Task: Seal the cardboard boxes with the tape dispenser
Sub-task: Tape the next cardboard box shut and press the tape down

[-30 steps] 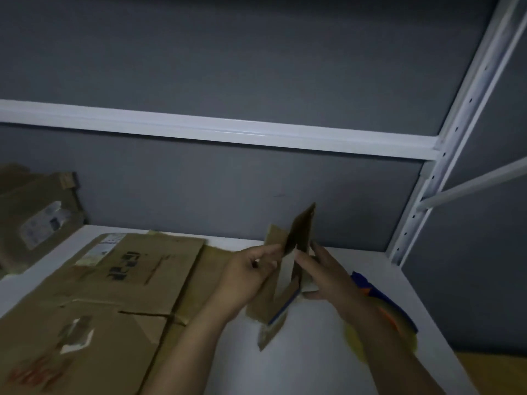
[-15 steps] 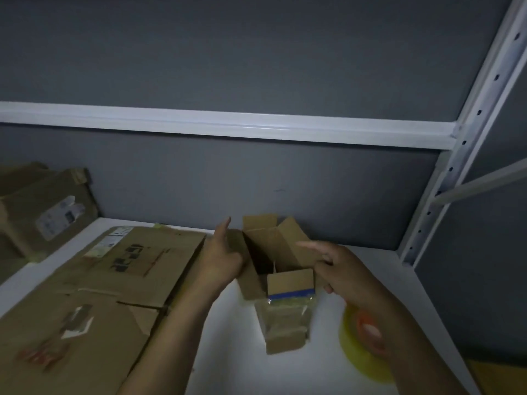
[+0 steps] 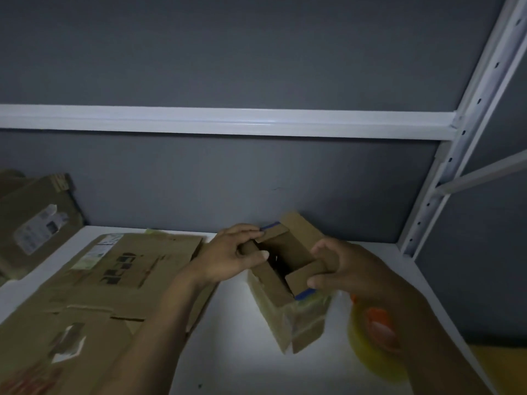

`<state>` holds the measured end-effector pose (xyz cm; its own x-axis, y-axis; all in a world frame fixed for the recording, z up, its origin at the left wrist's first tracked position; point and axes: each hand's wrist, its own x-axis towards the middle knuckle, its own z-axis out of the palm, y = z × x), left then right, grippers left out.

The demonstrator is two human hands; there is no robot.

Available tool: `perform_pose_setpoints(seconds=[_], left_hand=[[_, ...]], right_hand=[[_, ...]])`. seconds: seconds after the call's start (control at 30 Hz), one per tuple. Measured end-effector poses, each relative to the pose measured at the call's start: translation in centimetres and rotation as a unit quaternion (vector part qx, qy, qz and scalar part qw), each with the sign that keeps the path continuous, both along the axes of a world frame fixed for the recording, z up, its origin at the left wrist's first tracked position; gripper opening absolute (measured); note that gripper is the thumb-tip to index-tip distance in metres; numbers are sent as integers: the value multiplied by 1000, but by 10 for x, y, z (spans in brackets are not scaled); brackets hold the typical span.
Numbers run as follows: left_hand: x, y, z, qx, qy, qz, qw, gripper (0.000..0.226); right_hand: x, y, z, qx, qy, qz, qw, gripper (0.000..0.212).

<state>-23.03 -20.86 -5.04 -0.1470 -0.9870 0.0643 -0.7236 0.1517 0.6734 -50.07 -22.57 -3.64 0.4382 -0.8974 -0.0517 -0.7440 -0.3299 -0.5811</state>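
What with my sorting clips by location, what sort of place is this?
Probably a storeroom or packing corner: a white perforated shelving upright, flattened cardboard on the white shelf, and a tape roll beside the small box that the left hand and right hand hold.

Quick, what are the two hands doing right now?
Left hand: closed, gripping a flap of the small cardboard box.
Right hand: closed, pinching the box's near flap.

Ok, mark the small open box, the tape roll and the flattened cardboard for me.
small open box [image 3: 269,312]: head view, its left outer wall.
tape roll [image 3: 379,327]: head view, its orange hub.
flattened cardboard [image 3: 128,269]: head view, printed top face.
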Motion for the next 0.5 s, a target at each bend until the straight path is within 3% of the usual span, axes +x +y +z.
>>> perform_pose_setpoints(seconds=[0.1, 0.2, 0.37, 0.5], left_hand=[[15, -3, 1, 51, -33, -107, 992, 81], [19, -8, 0, 13, -47, -101, 994, 78], [4, -20, 3, -135, -52, -26, 989, 81], [-22, -26, 6, -47, -31, 4, 998, 69]], right_hand=[[4, -3, 6, -111, 103, -22, 988, 47], [5, -6, -2, -165, 103, -28, 980, 40], [3, -8, -21, -151, -24, -52, 987, 55], [-4, 0, -23, -78, -202, -75, 973, 41]])
